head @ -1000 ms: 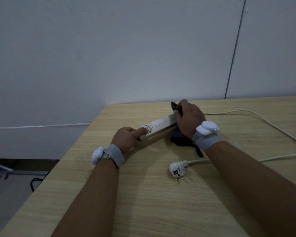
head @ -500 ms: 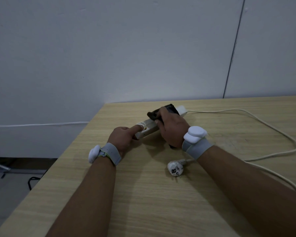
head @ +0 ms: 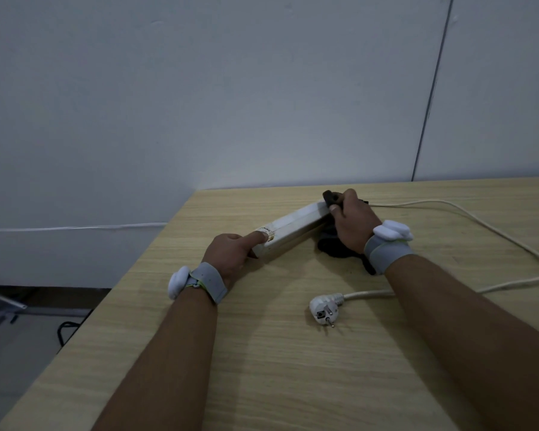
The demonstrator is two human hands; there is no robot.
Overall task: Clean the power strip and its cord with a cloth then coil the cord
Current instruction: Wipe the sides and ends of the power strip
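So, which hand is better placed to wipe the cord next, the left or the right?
The right hand, probably. It already grips the dark cloth at the far end of the power strip, where the cord comes out. The left hand holds the near end, away from the cord.

Left hand (head: pixel 231 255) grips the near end of the white power strip (head: pixel 293 230), finger on top. Right hand (head: pixel 352 225) presses a dark cloth (head: pixel 332 198) on its far end. Plug (head: pixel 324 307) lies nearer on the table (head: pixel 262 368), cord (head: pixel 511 241) looping right.
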